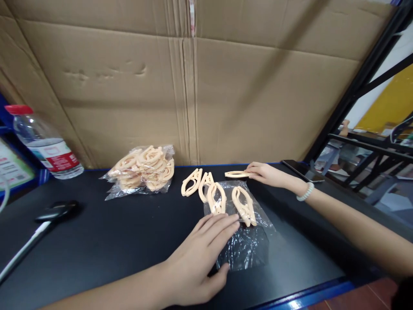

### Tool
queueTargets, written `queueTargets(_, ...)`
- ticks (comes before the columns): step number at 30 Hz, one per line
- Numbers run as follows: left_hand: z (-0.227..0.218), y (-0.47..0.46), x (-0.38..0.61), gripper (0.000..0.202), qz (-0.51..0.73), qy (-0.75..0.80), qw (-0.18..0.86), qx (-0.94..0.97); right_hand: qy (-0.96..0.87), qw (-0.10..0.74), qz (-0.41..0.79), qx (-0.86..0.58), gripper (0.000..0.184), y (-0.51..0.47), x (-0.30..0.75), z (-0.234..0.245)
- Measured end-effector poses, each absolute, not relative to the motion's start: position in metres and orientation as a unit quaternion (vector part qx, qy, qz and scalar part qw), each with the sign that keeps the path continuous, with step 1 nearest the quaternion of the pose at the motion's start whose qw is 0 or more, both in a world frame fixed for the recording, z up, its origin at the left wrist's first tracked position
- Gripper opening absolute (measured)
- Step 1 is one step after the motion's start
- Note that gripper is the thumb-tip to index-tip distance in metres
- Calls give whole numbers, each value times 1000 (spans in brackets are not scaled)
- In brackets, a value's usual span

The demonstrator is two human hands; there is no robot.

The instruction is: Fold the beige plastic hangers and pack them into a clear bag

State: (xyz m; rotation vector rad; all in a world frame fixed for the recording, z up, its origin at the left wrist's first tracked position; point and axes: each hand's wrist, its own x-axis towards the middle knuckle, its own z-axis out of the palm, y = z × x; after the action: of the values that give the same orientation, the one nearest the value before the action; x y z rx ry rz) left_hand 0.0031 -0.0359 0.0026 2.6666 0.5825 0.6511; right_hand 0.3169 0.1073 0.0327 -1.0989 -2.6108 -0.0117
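My left hand lies with its fingers stretched over the near side of a clear plastic bag. Its fingertips touch the film just below a peach folding hanger, which is folded up. To the right, a second folded hanger rests on or inside the bag; the film makes it hard to tell which. At the back, my right hand is closed on one end of another folding hanger, seen edge-on close to the tabletop. Two more folded hangers, including one at the left, lie just behind the bag.
A pile of bagged hangers stands at the back left. Beyond it is a water bottle with a red cap. A black device with a white cable lies at left, a phone at back right. Cardboard walls the rear.
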Motion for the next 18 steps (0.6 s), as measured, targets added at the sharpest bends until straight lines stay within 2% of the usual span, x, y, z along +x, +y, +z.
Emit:
queueTargets(4,2,-35,4,80,237,207,164,935,-853,275,-29,-443,29,69,343,40)
queueTargets(7,3,-36,5,79,235,210,156,936,-773,408,-21,-485,22,32,348,53)
queueTargets(11,3,-36,5,80,227,226,148,936,-710,526,-16,-468,15,-30,331,74)
queueTargets(13,2,-36,5,81,228,231,144,935,-732,516,-51,-442,11,-59,315,81)
queueTargets(16,0,-35,6,81,239,234,139,932,-819,421,-77,-383,4,-90,288,81)
queueTargets(18,-1,-35,6,81,247,242,139,928,-861,368,-105,-335,9,-100,271,75)
